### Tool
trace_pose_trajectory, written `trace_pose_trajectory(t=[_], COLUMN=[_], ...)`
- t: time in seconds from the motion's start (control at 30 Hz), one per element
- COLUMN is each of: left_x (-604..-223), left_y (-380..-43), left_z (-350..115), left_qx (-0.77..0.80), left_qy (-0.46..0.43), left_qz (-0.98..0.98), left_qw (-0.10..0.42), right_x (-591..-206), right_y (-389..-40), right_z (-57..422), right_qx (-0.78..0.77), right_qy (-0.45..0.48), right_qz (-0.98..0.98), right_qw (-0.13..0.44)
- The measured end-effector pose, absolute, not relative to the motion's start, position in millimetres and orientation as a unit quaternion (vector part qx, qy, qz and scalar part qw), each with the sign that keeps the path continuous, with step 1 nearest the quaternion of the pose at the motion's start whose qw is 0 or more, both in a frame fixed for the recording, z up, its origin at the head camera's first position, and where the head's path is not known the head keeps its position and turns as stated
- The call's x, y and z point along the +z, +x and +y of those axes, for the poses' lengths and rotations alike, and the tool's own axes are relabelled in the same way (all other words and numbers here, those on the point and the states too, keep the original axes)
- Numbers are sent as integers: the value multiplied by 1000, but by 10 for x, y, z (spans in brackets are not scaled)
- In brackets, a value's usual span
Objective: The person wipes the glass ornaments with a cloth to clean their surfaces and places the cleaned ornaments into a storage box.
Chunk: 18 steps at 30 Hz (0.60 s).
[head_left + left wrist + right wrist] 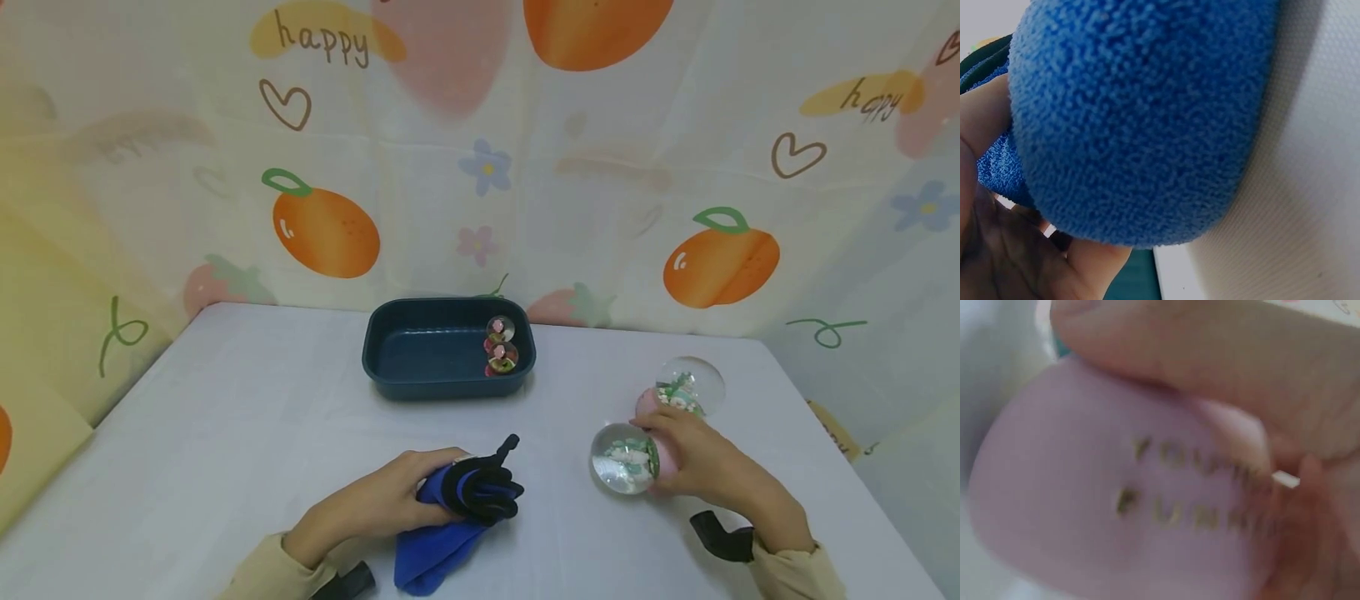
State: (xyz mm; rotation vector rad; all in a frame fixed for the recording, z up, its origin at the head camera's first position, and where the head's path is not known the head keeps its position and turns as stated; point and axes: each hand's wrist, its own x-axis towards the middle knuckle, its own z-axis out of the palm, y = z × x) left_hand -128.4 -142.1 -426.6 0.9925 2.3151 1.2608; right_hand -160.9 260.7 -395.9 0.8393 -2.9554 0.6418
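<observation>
My left hand [390, 492] grips a bunched blue towel [435, 560] with black edging and a black loop on top. Up close in the left wrist view, the fuzzy blue towel [1141, 125] fills most of the frame, thumb and fingers around it. With my right hand [708, 462] I hold a snow globe [624, 458] by its pink base, tipped on its side with the clear ball pointing left. Gold lettering shows on that pink base [1085, 481] in the right wrist view, which is blurred. Just behind lies a second snow globe [697, 385], its pink base partly hidden by my fingers.
A dark teal tray [420, 387] stands at the back middle of the white-covered table [262, 433]. Two small globes [501, 357] with pink figures sit at its right end. A printed fruit curtain [585, 217] hangs behind the table.
</observation>
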Motion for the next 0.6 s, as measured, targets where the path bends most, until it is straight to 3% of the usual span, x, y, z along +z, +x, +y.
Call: trace_pose_trajectory(t=[0.4,0.6], left_x=[-4277,-4287], left_y=[-1287,-1285], left_z=[-1422,-1426], left_qx=[442,441], left_qy=[347,346], left_qz=[812,813], left_qw=[160,158], right_x=[-4108,-4086], right_y=[-1617,-1620], right_z=[2417,2455], right_qx=[205,236], right_qy=[301,286], right_qz=[-929,-929], right_qw=[68,20])
